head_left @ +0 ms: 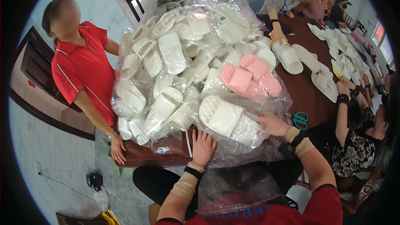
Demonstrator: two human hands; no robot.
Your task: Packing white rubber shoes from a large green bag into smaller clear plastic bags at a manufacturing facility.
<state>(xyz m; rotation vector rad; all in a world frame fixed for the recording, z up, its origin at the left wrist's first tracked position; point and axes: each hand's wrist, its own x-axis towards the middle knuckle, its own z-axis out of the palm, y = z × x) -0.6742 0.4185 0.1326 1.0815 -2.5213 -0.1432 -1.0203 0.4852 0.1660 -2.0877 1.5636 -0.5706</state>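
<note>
as i look on, a person in a red top (327, 206) is at the brown counter (312, 89), with a pair of white slippers (223, 118) close in front, at least partly sheathed in clear film (271, 146). taking that pair as the middle of the dial, the right grip (273, 124) is at three o'clock, at the wrapped end; its fingertips are lost against the shiny plastic, so i can't tell whether they pinch or merely rest there. the left grip (204, 146) is near eight o'clock, palm down at the counter's edge, fingers a little spread, holding nothing. pink slippers (252, 77) lie at one o'clock, a heap of bagged footwear (171, 54) swells from nine round to twelve, and teal scissors (298, 120) lie at three, beyond the right grip.

to my eye, the step in hand is handling this one wrapped pair. the next move, i'd judge, calls for a sure hold on the slippers themselves rather than slack film, with the left grip steadying the nine o'clock end.
</note>
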